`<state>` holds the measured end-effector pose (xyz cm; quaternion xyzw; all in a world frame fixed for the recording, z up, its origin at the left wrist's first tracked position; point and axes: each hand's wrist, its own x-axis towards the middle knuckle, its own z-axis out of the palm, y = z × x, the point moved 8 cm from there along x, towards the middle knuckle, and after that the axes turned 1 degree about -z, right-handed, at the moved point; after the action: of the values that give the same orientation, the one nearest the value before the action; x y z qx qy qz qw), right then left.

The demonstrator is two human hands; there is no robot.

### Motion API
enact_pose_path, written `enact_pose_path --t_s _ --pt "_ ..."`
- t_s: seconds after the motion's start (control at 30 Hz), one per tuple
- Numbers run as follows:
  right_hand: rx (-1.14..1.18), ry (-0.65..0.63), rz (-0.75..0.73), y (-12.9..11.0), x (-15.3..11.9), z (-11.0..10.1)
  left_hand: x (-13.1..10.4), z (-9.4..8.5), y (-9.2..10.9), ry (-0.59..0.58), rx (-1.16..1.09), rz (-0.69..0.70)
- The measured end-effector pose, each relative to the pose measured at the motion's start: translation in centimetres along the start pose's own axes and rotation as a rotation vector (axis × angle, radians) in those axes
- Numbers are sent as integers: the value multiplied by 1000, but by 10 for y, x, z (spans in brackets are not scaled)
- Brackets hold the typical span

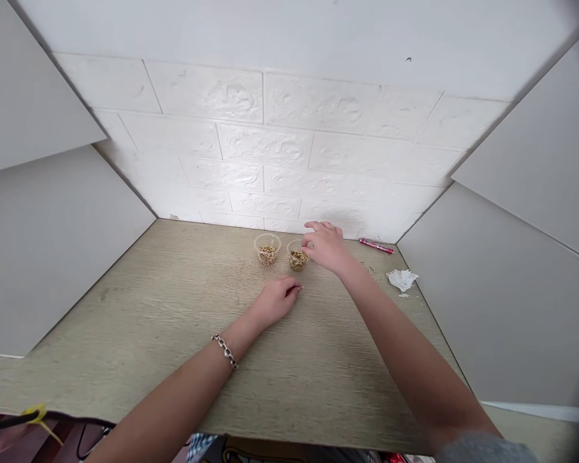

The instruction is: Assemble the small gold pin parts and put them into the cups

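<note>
My left hand (277,301) rests on the table with thumb and forefinger closed on a small thin gold-coloured metal piece (302,287), whose tip sticks out to the right. Over the right-hand clear plastic cup (298,258) is my right hand (324,247), its thumb and forefinger drawn together at the rim and its other fingers raised. Whatever the right fingertips hold is too small to make out. Small gold-coloured metal pieces lie inside this cup. A second clear cup (267,249), just to the left, holds similar gold-coloured pieces.
The wooden table (174,308) ends at a white brick-patterned wall (289,148), with grey panels at both sides. On the right lie a red tube-shaped item (376,245) and a crumpled white tissue (402,279). A few loose thin pieces (371,269) lie behind my right forearm.
</note>
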<state>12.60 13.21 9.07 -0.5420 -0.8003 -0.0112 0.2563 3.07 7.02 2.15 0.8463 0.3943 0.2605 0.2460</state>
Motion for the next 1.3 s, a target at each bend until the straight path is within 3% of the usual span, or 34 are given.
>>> enact_pose_path --t_s 0.27,0.37,0.47,0.67,0.8,0.9,0.97,1.07,1.17,1.3 --pt "-206 -369 142 1 20 40 0 0 -1 -4 -17 -20" --pt "-291 -489 152 -3 18 43 0 0 -2 4 -12 -26" --pt "-316 -507 129 -8 15 38 0 0 -2 8 -13 -25" --pt "-223 -417 70 -8 14 29 1 -1 -3 12 -19 -34" --pt "-73 -154 -6 -19 4 -4 2 -4 -5 19 -33 -81" --pt "242 56 -36 -27 -25 -28 2 -4 -6 24 -47 -101" --pt "480 72 99 -18 -50 -19 3 -4 -6 23 -49 -100" --pt "759 -62 334 -2 -83 24 3 -2 -8 14 -43 -96" --pt "812 -72 444 11 -99 54 3 -2 -10 9 -38 -104" --pt "759 -7 464 17 -103 59 3 -1 -10 -2 -40 -113"
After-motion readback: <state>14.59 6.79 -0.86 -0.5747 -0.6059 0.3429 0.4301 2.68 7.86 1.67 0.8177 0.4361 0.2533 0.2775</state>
